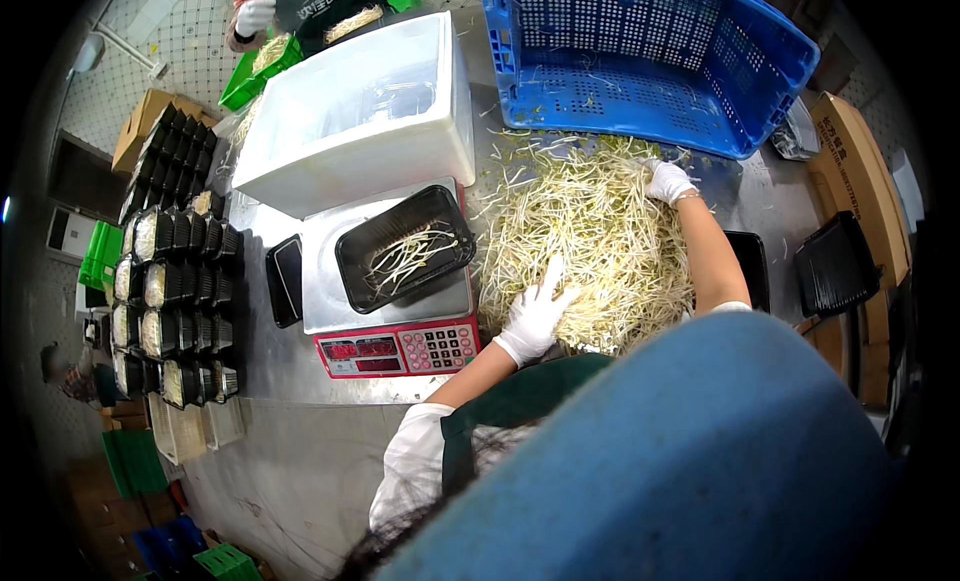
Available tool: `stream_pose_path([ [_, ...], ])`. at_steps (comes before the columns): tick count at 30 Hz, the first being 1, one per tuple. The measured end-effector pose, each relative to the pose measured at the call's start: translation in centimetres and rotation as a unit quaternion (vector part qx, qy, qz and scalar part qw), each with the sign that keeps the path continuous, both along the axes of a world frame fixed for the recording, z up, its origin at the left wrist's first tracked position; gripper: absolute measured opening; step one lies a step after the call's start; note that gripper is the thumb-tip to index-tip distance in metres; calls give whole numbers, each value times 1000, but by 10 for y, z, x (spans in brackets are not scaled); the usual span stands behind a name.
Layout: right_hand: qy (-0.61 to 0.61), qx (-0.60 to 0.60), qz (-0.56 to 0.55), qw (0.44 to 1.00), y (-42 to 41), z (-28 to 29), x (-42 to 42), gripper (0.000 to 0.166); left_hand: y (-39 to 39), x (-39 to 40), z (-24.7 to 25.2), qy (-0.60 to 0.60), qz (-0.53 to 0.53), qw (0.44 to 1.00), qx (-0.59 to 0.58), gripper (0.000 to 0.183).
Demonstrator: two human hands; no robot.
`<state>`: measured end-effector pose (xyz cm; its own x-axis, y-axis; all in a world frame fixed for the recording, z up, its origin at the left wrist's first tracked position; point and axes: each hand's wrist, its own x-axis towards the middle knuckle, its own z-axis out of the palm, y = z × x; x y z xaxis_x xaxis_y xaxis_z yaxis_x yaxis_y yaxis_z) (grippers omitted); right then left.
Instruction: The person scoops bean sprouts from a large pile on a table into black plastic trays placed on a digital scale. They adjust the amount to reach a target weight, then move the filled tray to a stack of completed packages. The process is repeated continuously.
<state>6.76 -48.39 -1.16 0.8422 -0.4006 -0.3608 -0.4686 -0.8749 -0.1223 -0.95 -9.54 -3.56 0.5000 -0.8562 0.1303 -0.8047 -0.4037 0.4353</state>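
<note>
A large heap of bean sprouts [600,236] lies on the metal table [300,378]. My left hand [534,318], in a white glove, rests with fingers spread on the near left side of the heap. At the far right edge of the heap is my gloved right hand [667,182], its fingers partly sunk in or behind sprouts, so its grip is unclear. Left of the heap, a black plastic tray [360,292] with a few sprouts [412,258] sits tilted on a red digital scale [390,348] with a metal plate.
A white foam box [352,146] stands behind the scale, a blue perforated crate [622,93] behind the heap. Filled black trays [180,281] are stacked at left. Black trays [836,266] and a cardboard box [859,176] are at right. A co-worker's gloved hand [255,16] is beyond the foam box.
</note>
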Motion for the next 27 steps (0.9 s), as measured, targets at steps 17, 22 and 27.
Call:
stream_pose_path([
  [17,-107,-42,326,938,117,25,-116,98,-1,12,-5,-32,145,989,-22,54],
  [22,-275,71,246,927,71,49,-102,41,-5,15,-7,72,227,969,-59,47],
  [27,-161,-76,290,940,92,45,-164,98,18,-9,24,162,221,961,-26,76],
])
